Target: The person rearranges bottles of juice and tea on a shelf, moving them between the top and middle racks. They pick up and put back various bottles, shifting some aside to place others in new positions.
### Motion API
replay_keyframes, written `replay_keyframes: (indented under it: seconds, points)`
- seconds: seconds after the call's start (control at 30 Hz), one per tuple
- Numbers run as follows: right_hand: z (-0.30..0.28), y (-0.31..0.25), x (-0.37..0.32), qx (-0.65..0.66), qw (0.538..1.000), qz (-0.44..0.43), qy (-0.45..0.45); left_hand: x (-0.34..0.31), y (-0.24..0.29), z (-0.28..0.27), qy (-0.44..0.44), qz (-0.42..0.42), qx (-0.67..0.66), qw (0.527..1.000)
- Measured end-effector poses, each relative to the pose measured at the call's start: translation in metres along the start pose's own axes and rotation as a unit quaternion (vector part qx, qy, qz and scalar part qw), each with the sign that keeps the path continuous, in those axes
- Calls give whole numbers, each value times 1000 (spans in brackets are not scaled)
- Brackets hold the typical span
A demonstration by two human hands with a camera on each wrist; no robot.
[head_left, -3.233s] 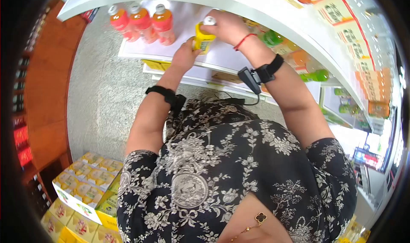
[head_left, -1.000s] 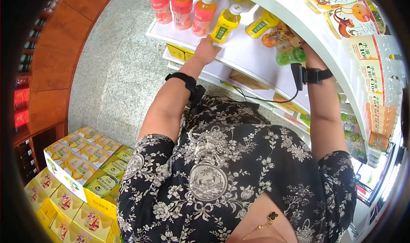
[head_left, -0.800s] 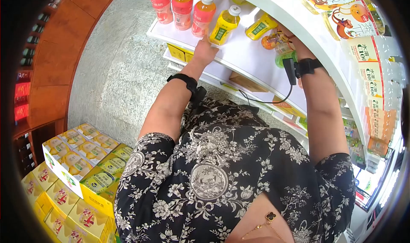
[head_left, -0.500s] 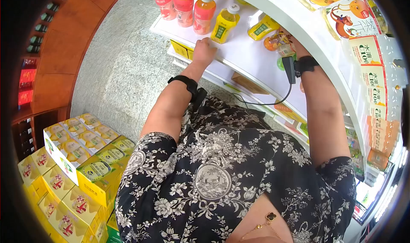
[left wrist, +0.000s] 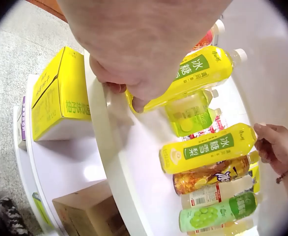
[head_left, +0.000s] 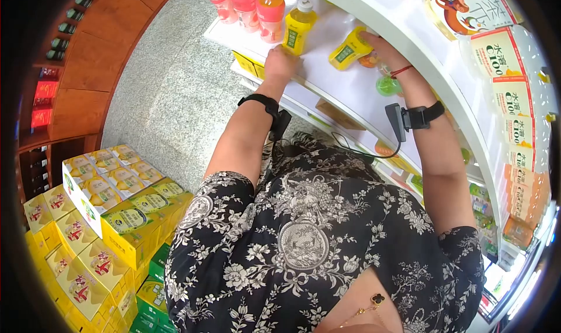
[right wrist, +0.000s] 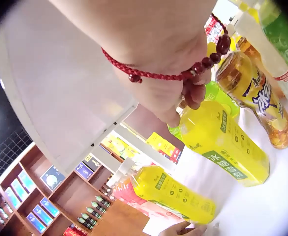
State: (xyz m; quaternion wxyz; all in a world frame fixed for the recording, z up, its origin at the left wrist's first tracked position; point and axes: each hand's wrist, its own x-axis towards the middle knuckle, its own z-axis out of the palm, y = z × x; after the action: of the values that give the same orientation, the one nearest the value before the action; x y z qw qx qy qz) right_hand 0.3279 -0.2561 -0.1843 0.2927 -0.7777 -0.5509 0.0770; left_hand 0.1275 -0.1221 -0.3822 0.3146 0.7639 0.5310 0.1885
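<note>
Unable to judge finger curl on the left hand (head_left: 281, 64), partly masked by its own wrist at the base of the first yellow bottle (head_left: 300, 27). Observed the right hand (left wrist: 280, 147) gripping the second yellow bottle (left wrist: 210, 149) at the cap end, fingers drawn narrow, cap hidden. Noted the amber bottle (right wrist: 262, 101) just beside; bare shelf (head_left: 356, 87) near the front edge.
</note>
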Motion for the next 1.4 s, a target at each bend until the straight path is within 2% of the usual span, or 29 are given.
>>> replay_keyframes:
  seconds: [0.03, 0.1, 0.23, 0.27, 0.33, 0.37, 0.43, 0.57, 0.63, 0.83, 0.9, 1.03, 1.1, 1.2, 1.4]
  points:
    - [-1, -7, -3, 47, 995, 78, -42, -2, 3, 0, -1, 1, 0, 1000]
    - [4, -2, -2, 59, 992, 90, -62, -6, 8, 2, 51, -14, 27, 998]
    - [6, -22, -5, 39, 988, 102, -110, -5, 12, 2, 68, -32, 12, 997]
    - [9, -20, -5, 39, 988, 101, -110, -5, 14, 0, 57, -42, 5, 997]
    - [17, -21, -6, 122, 991, -2, -63, -4, 14, 0, 48, -52, -1, 997]
    - [16, -26, -5, 124, 990, -3, -64, -4, 13, 2, 52, -51, 2, 997]
    - [9, -36, -4, -4, 994, 30, -102, -5, 13, 4, 59, -52, 5, 997]
    - [14, -37, -2, -15, 994, 28, -100, -4, 13, 6, 59, -60, -8, 996]
    - [18, -33, -1, -28, 998, -28, -55, -3, 14, 4, 62, -60, -7, 996]
    - [14, -36, -1, -54, 996, -13, -66, -9, 22, -3, 35, -74, 2, 997]
    - [17, -33, 0, -54, 996, -23, -66, -18, 23, -5, 97, -44, -1, 994]
    - [18, -33, 2, -57, 996, -32, -66, -36, 11, 6, 108, -17, -70, 991]
    - [16, -36, 1, -48, 996, -26, -64, -46, 11, 8, 36, 42, -43, 998]
    - [20, -32, 4, -48, 997, -15, -67, -53, 22, 10, -4, 51, -52, 997]
    - [20, -34, 1, -39, 997, -21, -58, -52, 45, 16, -20, 79, 30, 996]
